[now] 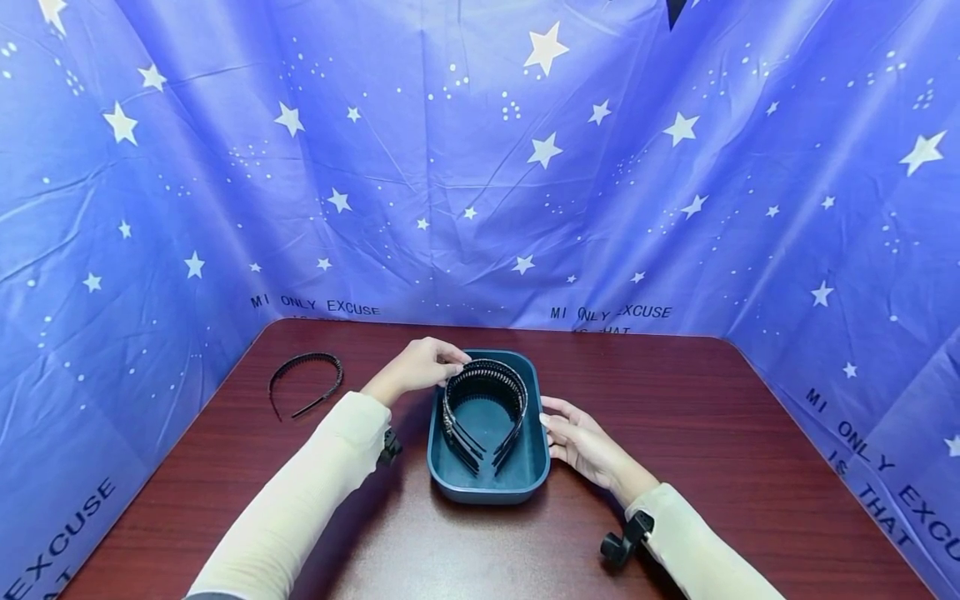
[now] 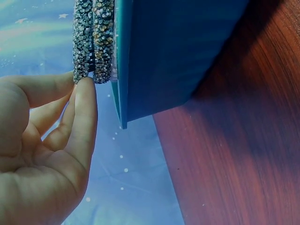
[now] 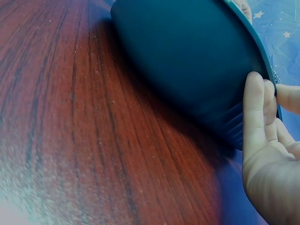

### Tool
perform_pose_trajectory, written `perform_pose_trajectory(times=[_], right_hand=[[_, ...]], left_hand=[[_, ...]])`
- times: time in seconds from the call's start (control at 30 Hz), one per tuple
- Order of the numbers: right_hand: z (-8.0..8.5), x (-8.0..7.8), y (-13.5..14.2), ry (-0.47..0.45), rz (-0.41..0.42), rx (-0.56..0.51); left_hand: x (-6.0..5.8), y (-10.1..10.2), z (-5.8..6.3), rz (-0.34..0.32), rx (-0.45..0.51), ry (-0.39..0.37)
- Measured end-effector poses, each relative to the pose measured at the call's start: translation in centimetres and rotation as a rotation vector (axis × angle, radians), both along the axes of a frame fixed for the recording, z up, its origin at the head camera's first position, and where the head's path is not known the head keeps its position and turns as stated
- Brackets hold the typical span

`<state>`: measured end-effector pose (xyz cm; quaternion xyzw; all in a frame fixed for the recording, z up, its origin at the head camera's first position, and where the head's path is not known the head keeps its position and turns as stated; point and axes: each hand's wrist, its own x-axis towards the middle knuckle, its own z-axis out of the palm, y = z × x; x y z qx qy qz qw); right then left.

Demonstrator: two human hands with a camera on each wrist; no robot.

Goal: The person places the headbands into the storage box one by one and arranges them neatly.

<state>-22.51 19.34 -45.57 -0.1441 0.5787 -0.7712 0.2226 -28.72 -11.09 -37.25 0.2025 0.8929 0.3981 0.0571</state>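
A dark teal rectangular bin (image 1: 489, 497) stands on the table, holding a stack of several black headbands (image 1: 491, 377) with their open ends toward me. At the bin's far left corner, my left hand (image 1: 422, 367) pinches the top of a headband between thumb and fingers. The left wrist view shows this headband (image 2: 82, 42) covered in glittery grey stones, beside another stone-covered headband (image 2: 102, 42). My right hand (image 1: 588, 446) grips the bin's right rim. In the right wrist view, its thumb is over the rim and its fingers (image 3: 254, 105) lie along the outer wall.
A single dark headband (image 1: 307, 357) lies on the left part of the reddish-brown wooden table (image 1: 660, 400). A blue curtain (image 1: 480, 167) with white stars surrounds the table's back and sides. Small black devices sit at both wrists.
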Motion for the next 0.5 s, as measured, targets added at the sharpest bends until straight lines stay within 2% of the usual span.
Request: perform_pose_trajectory(times=[0.5], right_hand=[[0.02, 0.09, -0.05, -0.001, -0.003, -0.008]], left_hand=[[0.09, 0.12, -0.10, 0.000, 0.001, 0.002]])
